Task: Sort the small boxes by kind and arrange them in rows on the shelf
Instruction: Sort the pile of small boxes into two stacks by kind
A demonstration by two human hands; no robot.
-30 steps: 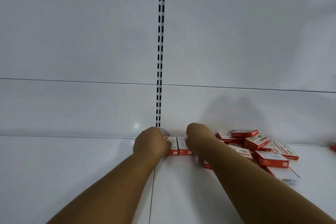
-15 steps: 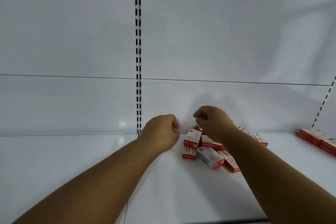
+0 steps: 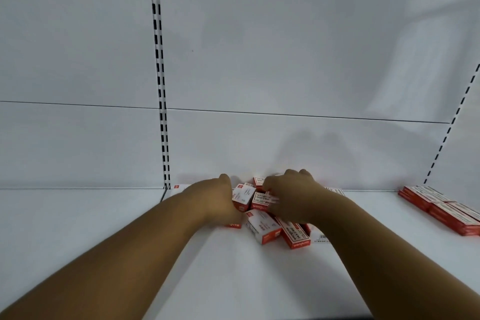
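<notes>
Head view: my left hand (image 3: 217, 201) and right hand (image 3: 291, 199) reach into the box pile (image 3: 270, 218); I cannot tell what either hand holds.

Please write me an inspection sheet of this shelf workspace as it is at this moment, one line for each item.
Surface: white shelf, with a seam below the slotted upright.
Job's things: loose pile of red and white boxes at centre, lying at mixed angles; neat stack of boxes at far right.
Clutter: nothing seen.
Grippers: left hand grips a box on the pile's left side; right hand reaches into the pile, fingers curled among boxes, grasp not clear.
Cables: nothing seen.
Surroundings: white back panel; second slotted upright at right.
</notes>
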